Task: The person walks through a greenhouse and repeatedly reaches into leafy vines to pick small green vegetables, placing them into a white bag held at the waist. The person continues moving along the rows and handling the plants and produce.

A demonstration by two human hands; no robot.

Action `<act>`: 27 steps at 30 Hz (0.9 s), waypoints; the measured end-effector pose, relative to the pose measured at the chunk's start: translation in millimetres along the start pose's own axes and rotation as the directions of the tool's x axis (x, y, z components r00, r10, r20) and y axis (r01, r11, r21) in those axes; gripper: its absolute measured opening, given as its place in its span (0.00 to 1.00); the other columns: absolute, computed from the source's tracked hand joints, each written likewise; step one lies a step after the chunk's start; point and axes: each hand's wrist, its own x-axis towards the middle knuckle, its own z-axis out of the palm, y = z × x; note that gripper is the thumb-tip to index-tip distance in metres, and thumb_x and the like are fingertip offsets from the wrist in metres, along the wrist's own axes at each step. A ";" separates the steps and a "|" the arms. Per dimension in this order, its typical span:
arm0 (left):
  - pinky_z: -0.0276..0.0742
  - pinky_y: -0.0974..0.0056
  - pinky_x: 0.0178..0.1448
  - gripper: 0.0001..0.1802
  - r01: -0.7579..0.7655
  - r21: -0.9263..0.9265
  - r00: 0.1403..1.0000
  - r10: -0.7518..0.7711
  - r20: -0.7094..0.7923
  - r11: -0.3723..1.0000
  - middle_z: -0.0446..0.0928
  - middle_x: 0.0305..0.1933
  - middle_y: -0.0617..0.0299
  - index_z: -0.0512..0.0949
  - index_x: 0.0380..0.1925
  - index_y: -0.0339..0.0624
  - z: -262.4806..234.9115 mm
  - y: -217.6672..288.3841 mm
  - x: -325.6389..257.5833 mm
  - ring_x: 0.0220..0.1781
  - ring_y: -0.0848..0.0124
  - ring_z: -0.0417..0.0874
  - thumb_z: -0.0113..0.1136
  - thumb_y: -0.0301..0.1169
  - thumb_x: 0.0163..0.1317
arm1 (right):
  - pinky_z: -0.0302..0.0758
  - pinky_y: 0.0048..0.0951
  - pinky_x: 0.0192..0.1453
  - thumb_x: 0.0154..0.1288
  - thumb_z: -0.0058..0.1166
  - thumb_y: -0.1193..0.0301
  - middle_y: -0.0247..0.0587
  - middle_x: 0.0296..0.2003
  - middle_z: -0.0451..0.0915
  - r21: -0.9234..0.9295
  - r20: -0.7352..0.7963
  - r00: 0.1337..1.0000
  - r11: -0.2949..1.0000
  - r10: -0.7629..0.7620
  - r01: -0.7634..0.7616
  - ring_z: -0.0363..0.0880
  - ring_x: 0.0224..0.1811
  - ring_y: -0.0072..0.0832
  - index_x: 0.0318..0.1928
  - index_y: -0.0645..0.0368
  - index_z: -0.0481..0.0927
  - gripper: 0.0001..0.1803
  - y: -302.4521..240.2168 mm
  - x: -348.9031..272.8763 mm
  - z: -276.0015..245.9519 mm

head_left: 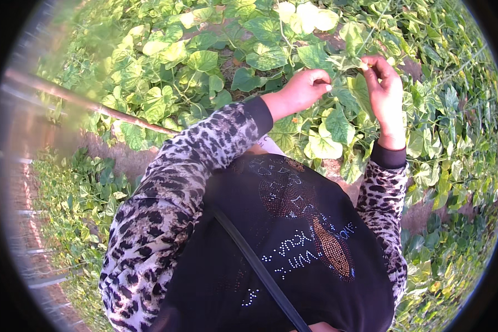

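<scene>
Leafy vine plants [265, 55] with broad, lobed green leaves spread out before me. My right hand [384, 91] is raised among them, thumb and forefinger pinched on the end of a pale green leafy shoot [346, 60]. Just left of it and slightly lower, my left hand [304, 91] is closed, its thumb pressed to the curled fingers. Whatever those fingers hold, if anything, is too small to make out. A large green leaf [361, 91] hangs between the two hands, and a darker leaf [339, 124] lies below them.
A thin brown pole [94, 105] slants in from the left. Thin strings [463, 65] run up through the foliage at the right. More low plants [88, 193] grow at the left, beside bare soil [124, 157]. A dark strap [260, 271] crosses my black top.
</scene>
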 end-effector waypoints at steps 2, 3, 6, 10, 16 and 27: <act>0.80 0.66 0.43 0.06 -0.099 0.136 0.994 0.103 -0.029 0.986 0.80 0.33 0.62 0.78 0.40 0.37 6.1 2.5 7.1 0.35 0.74 0.82 0.63 0.28 0.69 | 0.76 0.24 0.50 0.73 0.56 0.76 0.39 0.39 0.85 -0.078 -0.137 0.989 0.996 -0.057 0.046 0.81 0.42 0.21 0.47 0.61 0.83 0.06 -4.1 3.6 -2.5; 0.80 0.65 0.44 0.07 -0.116 0.179 0.991 0.126 -0.045 0.977 0.81 0.34 0.61 0.79 0.41 0.37 7.8 2.7 9.1 0.35 0.72 0.82 0.63 0.28 0.68 | 0.76 0.23 0.51 0.74 0.55 0.75 0.37 0.41 0.85 0.011 -0.215 0.976 0.999 -0.036 0.039 0.82 0.43 0.20 0.47 0.61 0.83 0.07 -4.2 5.8 -3.5; 0.80 0.62 0.47 0.11 -0.190 0.187 0.977 0.205 -0.065 0.964 0.83 0.37 0.56 0.82 0.47 0.38 5.9 -1.8 11.9 0.36 0.67 0.83 0.63 0.29 0.68 | 0.75 0.21 0.55 0.76 0.54 0.74 0.35 0.47 0.85 0.274 -0.438 0.897 0.959 0.058 0.072 0.80 0.47 0.19 0.53 0.63 0.83 0.11 -0.2 14.2 -8.4; 0.80 0.63 0.55 0.15 -0.147 0.173 0.985 0.160 -0.062 0.974 0.84 0.43 0.57 0.81 0.54 0.41 -41.2 13.8 -11.1 0.45 0.68 0.84 0.63 0.29 0.68 | 0.74 0.23 0.56 0.75 0.57 0.73 0.36 0.48 0.83 0.155 -0.529 0.849 0.983 0.000 0.097 0.78 0.47 0.19 0.56 0.62 0.82 0.13 -26.5 7.0 -2.9; 0.79 0.68 0.55 0.14 -0.197 0.180 0.784 0.265 -0.561 0.964 0.82 0.47 0.62 0.81 0.52 0.41 -219.9 -23.5 -85.1 0.46 0.74 0.82 0.61 0.24 0.68 | 0.72 0.28 0.55 0.75 0.58 0.68 0.38 0.39 0.80 -0.128 -0.349 0.937 0.992 -0.029 -0.017 0.75 0.42 0.25 0.41 0.63 0.81 0.09 -25.6 -35.3 54.5; 0.74 0.70 0.50 0.10 -0.397 0.091 0.059 0.125 -0.990 0.913 0.78 0.45 0.62 0.77 0.49 0.36 -616.2 -108.0 -185.6 0.43 0.75 0.77 0.51 0.21 0.72 | 0.71 0.19 0.39 0.69 0.61 0.76 0.30 0.36 0.79 0.198 0.306 0.945 0.962 0.119 -0.186 0.73 0.33 0.16 0.45 0.61 0.83 0.06 -154.8 -25.0 354.9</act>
